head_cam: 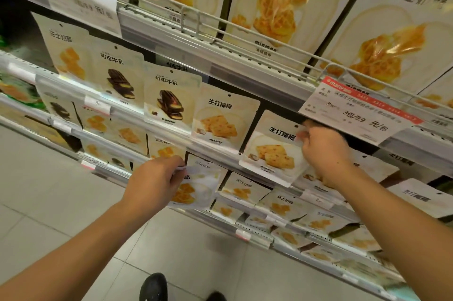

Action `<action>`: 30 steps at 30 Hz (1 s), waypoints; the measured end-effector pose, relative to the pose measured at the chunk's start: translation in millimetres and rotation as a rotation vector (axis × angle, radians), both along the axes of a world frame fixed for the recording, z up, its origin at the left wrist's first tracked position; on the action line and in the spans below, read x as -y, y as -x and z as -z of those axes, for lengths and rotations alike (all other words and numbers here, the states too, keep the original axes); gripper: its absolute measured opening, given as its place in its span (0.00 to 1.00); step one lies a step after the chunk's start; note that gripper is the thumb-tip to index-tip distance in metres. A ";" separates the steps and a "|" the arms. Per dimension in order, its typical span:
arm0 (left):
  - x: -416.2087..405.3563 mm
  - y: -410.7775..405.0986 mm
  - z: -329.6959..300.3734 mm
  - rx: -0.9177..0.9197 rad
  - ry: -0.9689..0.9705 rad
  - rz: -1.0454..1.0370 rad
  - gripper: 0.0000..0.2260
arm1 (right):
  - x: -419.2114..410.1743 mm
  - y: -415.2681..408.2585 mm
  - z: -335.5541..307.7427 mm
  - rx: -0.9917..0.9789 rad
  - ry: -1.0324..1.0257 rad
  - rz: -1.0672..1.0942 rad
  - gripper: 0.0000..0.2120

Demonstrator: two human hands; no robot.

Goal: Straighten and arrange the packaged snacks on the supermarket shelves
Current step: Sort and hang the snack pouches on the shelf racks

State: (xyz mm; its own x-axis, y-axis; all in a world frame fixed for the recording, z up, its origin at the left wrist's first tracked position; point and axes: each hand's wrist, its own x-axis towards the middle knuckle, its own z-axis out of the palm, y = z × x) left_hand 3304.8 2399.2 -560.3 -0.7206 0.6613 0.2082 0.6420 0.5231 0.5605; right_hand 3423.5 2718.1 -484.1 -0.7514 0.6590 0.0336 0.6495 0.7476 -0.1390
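Right hand (323, 151): fingers curled, pinching the upper right edge of a cream coconut pouch (274, 151) printed 生打椰椰, which shows square crackers. The pouch stands in the middle shelf row, long axis near vertical, top tilted rightward, face outward. Left hand (157, 181): fingers curled round the upper left corner of a cheese pouch (196, 188) one row lower, tilted likewise. Neighbouring cocoa pouches (169, 99) read 可可牛乳. A red-topped price tag (355, 112) reads 3包/9.9 元/包.
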 end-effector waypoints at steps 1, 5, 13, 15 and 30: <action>0.1 -0.1 0.6 0.003 0.000 -0.004 0.02 | -1.4 1.7 -1.6 0.021 0.000 0.006 0.09; 0.0 1.0 2.0 -0.005 0.014 -0.004 0.02 | -8.8 6.7 -6.3 0.059 -0.065 0.029 0.11; -2.1 -0.5 2.3 0.002 0.025 -0.024 0.02 | -19.5 26.0 -2.0 0.042 0.002 0.120 0.14; -2.6 -0.3 2.3 0.010 0.025 -0.027 0.02 | -19.8 26.6 5.8 0.061 -0.012 0.095 0.10; -19.8 -7.8 -1.5 0.011 0.028 -0.011 0.02 | -25.2 28.3 9.6 0.206 0.125 0.198 0.13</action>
